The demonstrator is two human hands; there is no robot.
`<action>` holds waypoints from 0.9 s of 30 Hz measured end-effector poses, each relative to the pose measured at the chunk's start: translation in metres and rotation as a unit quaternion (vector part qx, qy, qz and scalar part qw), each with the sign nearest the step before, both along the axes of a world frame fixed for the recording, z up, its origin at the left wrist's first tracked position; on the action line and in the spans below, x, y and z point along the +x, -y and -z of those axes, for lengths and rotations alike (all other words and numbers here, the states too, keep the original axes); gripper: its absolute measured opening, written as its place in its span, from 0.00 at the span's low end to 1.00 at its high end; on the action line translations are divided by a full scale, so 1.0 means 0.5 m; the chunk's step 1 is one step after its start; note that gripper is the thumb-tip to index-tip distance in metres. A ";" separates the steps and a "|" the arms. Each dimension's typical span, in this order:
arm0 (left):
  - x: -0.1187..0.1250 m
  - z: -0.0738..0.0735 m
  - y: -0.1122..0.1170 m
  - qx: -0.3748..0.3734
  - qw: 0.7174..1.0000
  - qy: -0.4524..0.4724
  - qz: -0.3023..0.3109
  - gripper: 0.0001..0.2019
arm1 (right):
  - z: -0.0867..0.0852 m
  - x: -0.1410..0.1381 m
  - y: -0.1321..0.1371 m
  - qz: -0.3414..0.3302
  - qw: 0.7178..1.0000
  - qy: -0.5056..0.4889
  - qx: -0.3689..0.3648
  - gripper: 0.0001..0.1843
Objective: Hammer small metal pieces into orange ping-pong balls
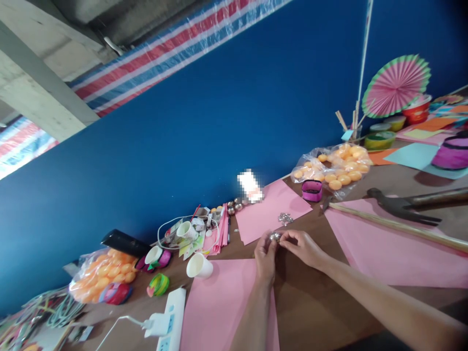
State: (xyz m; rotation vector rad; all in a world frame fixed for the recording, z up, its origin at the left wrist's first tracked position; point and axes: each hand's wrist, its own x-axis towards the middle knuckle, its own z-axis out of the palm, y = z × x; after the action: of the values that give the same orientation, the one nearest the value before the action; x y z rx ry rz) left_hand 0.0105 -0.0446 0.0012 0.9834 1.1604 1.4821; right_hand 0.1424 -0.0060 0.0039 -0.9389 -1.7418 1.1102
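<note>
Both hands meet over the table (310, 297). The left hand (265, 254) and right hand (304, 247) pinch one small silver piece (275, 236) with fingertips nearly closed, just beside the pink sheet's (268, 207) near edge, near a pile of silver bits (285, 218). This looks like fine fingertip fitting, which calls for a steady pinch. Bare table lies nearer the person, and the hammer (402, 207) lies well apart, rightward.

Left hand (265, 257) and right hand (302, 246) pinch silver piece (274, 236).
</note>
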 end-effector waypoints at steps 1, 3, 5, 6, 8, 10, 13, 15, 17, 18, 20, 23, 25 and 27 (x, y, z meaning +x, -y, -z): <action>0.001 -0.001 0.000 -0.003 1.000 0.001 0.000 0.20 | 0.001 0.000 0.000 0.001 1.000 -0.004 -0.002 0.07; 0.002 -0.001 0.000 -0.007 1.000 0.002 -0.004 0.21 | 0.004 0.000 -0.001 0.003 1.000 -0.007 -0.004 0.07; 0.002 0.000 -0.001 -0.010 1.000 0.005 -0.009 0.21 | 0.005 0.000 -0.001 0.003 1.000 -0.006 -0.004 0.07; 0.003 0.001 -0.001 -0.011 1.000 0.006 -0.011 0.21 | 0.006 0.000 -0.001 0.004 1.000 -0.006 -0.003 0.07; 0.003 0.001 -0.002 -0.018 1.000 0.008 -0.018 0.21 | 0.007 -0.001 -0.001 0.005 1.000 -0.008 -0.001 0.08; 0.003 0.000 -0.002 -0.026 0.999 0.007 -0.028 0.21 | 0.009 -0.001 -0.001 0.010 1.000 -0.009 -0.002 0.07; 0.002 -0.003 0.000 -0.029 0.999 -0.006 -0.036 0.20 | 0.013 -0.002 -0.002 0.010 1.000 -0.013 -0.011 0.07; 0.002 -0.005 0.000 -0.024 0.999 -0.015 -0.033 0.20 | 0.015 -0.002 -0.002 0.006 1.000 -0.018 -0.020 0.07; 0.002 -0.007 0.000 -0.018 0.999 -0.018 -0.026 0.20 | 0.014 -0.003 -0.001 -0.002 0.999 -0.037 -0.032 0.07; 0.003 -0.007 0.000 -0.016 0.999 -0.017 -0.023 0.20 | 0.013 -0.004 -0.001 -0.008 0.998 -0.055 -0.041 0.06; 0.006 -0.008 -0.001 -0.014 1.000 -0.015 -0.020 0.20 | 0.011 -0.005 -0.002 -0.025 0.993 -0.098 -0.063 0.10; 0.007 -0.008 -0.001 -0.014 1.000 -0.014 -0.017 0.20 | 0.009 -0.006 -0.003 -0.047 0.987 -0.130 -0.086 0.16; 0.006 -0.007 -0.001 -0.012 1.000 -0.012 -0.012 0.19 | 0.009 -0.006 -0.004 -0.055 0.986 -0.129 -0.092 0.16; 0.004 -0.005 0.000 -0.009 1.000 -0.007 -0.010 0.19 | 0.010 -0.004 -0.004 -0.055 0.986 -0.127 -0.098 0.17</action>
State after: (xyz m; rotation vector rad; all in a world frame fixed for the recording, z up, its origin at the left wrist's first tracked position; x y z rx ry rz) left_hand 0.0128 -0.0446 0.0036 0.9749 1.1950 1.4799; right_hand 0.1402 -0.0039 -0.0011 -0.7850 -1.5108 1.4276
